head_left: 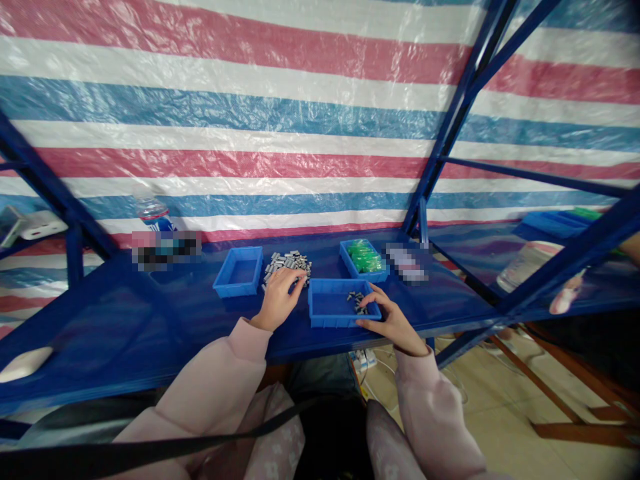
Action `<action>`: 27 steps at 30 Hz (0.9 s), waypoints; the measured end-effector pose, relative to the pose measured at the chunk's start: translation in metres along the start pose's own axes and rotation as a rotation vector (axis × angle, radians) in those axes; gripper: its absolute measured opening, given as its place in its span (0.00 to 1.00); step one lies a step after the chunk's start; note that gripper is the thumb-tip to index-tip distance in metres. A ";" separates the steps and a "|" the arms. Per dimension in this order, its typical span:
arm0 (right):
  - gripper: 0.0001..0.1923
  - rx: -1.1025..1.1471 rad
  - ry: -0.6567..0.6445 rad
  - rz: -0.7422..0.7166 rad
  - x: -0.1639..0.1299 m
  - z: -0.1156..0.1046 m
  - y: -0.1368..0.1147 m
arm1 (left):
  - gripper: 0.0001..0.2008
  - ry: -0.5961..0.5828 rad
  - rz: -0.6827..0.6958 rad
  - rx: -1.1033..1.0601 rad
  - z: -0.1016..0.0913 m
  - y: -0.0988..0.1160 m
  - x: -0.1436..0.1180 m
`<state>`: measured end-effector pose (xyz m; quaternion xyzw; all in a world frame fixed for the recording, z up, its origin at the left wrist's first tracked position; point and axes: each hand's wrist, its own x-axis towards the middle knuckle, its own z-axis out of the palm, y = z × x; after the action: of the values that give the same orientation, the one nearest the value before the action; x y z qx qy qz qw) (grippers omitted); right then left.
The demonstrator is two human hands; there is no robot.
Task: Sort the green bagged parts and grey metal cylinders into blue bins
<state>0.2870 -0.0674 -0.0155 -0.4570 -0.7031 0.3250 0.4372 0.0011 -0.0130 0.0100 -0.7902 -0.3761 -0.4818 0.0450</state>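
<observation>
My left hand point(280, 297) is at the near edge of a pile of small grey cylindrical pieces point(287, 261). Its thumb and fingertips come together in a pinch, and whatever is between them is too small to make out. Just right of it sits a blue plastic bin point(325, 312) with a few dark grey pieces point(356, 300) in its right part. My right hand point(393, 323) grips this bin at its right end, thumb outside the front wall and fingers over the inside.
Left of the pile stands an empty blue bin point(237, 290). Behind the right hand is a blue bin point(350, 265) of green bagged pieces point(366, 257). A bottle point(154, 212) stands back left, a white mouse-like object point(25, 363) front left. Blue metal posts point(450, 127) frame the table.
</observation>
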 end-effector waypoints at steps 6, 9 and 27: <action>0.17 -0.008 0.012 0.017 0.001 0.003 0.000 | 0.03 0.003 0.085 -0.083 0.002 0.005 0.000; 0.17 -0.017 0.023 0.015 0.001 0.004 -0.001 | 0.04 -0.047 0.113 -0.107 0.002 0.005 -0.001; 0.17 -0.022 0.023 0.018 0.000 0.003 -0.003 | 0.20 -0.437 -0.085 0.229 0.011 -0.016 -0.013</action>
<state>0.2827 -0.0683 -0.0138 -0.4718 -0.6975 0.3158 0.4371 -0.0041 -0.0037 -0.0108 -0.8488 -0.4621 -0.2550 0.0315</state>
